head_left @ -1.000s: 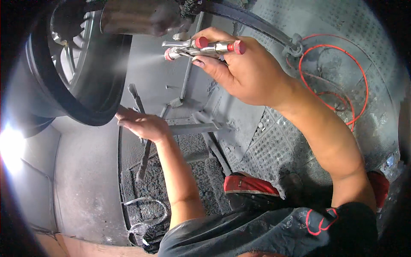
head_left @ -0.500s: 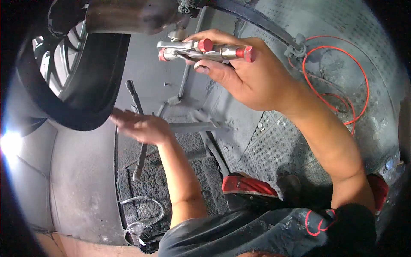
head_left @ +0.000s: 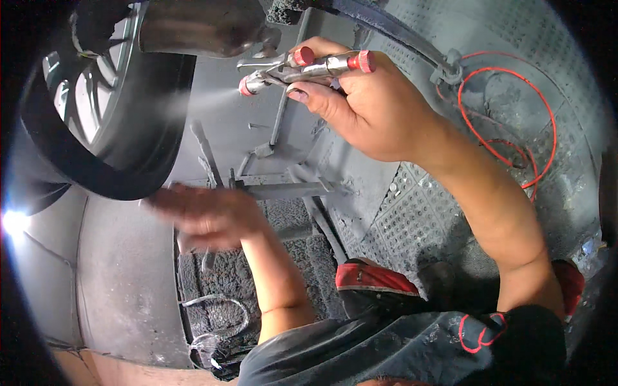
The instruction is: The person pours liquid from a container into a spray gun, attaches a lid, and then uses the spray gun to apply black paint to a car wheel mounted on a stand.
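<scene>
My right hand (head_left: 393, 119) is wrapped round a silver spray gun (head_left: 325, 67) with red knobs, its thumb lying along the near side. A grey, stained cup (head_left: 199, 29) adjoins the gun at the top. From the nozzle a pale mist fans left onto the black barrel of a car wheel (head_left: 158, 109), whose silver spokes show inside. Below the wheel's lower rim is my left hand (head_left: 209, 212), blurred by motion, fingers stretched toward the rim. It holds nothing that I can see; whether the fingertips touch the rim I cannot tell.
A grey metal stand (head_left: 283, 190) with upright bars stands beyond my left hand. A dark hose (head_left: 393, 29) runs across the top right, and an orange hose (head_left: 552, 122) lies coiled on the perforated floor matting (head_left: 418, 199). A bright lamp (head_left: 16, 220) shines at far left.
Spray mist now comes out of the gun, where none showed before. The gun has tilted slightly, and the wheel has shifted a little. My left hand has moved slightly left and down.
</scene>
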The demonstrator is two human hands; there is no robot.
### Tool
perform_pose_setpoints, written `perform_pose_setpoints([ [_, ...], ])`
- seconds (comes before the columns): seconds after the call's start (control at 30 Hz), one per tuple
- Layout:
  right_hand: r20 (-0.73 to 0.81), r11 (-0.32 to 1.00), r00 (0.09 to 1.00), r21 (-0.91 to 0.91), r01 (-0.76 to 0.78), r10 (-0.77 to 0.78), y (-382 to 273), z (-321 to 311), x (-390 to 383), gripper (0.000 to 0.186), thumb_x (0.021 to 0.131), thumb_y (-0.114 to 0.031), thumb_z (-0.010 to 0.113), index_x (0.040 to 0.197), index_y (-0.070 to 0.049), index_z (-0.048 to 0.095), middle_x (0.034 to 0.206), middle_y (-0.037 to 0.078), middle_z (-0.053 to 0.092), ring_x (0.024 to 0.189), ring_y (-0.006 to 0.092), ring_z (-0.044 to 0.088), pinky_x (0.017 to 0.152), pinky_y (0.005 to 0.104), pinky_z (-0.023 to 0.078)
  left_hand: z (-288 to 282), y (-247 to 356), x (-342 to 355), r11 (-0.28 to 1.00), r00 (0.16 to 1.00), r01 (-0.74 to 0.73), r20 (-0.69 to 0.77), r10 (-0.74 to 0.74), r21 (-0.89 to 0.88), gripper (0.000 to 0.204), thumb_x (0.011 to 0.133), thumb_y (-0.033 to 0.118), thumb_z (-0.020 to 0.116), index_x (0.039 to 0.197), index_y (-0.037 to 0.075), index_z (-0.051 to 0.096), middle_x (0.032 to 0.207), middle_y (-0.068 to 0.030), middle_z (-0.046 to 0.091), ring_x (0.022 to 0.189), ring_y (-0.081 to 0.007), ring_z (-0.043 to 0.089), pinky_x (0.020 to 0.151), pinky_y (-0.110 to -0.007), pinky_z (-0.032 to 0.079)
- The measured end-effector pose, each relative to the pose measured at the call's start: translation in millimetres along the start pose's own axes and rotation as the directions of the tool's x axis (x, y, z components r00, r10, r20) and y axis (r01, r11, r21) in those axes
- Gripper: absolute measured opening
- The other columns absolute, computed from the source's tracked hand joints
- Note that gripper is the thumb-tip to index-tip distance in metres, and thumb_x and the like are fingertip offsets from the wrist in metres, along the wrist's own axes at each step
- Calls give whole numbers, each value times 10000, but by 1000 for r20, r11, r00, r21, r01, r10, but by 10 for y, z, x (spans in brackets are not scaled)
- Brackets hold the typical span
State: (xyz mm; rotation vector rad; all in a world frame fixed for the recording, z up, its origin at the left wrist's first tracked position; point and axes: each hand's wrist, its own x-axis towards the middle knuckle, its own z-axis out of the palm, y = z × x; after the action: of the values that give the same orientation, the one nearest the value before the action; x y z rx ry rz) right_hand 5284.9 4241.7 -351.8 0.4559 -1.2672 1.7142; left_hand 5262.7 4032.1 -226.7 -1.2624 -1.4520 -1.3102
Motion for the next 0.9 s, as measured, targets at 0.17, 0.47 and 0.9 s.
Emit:
perform_pose_setpoints([
  [0.17,10,999,1000,-53,2,-2,10,31,26,294,970,-253,626,1109,6,623,916,178,711,808,375,687,693,441,521,-76,-422,63,971,1000,-16,-4,18,240,737,1048,545,254,1494,-33,349,1558,-183,368,1483,-269,277,1241,-454,129],
  [0.47,-54,992,995,-97,77,-82,17,4,3,283,979,-228,614,947,48,664,988,150,613,692,307,587,658,400,471,486,623,10,778,979,-68,108,173,-624,957,963,709,284,1573,-17,155,1653,-168,174,1543,-292,112,1247,-450,36],
  [0.9,-130,990,982,-58,131,-137,11,-41,6,225,959,-222,624,991,-10,693,929,158,700,787,378,673,692,450,517,776,644,-157,993,991,113,72,-112,-14,892,999,681,201,1570,-4,179,1659,-165,144,1546,-255,92,1249,-456,17],
])
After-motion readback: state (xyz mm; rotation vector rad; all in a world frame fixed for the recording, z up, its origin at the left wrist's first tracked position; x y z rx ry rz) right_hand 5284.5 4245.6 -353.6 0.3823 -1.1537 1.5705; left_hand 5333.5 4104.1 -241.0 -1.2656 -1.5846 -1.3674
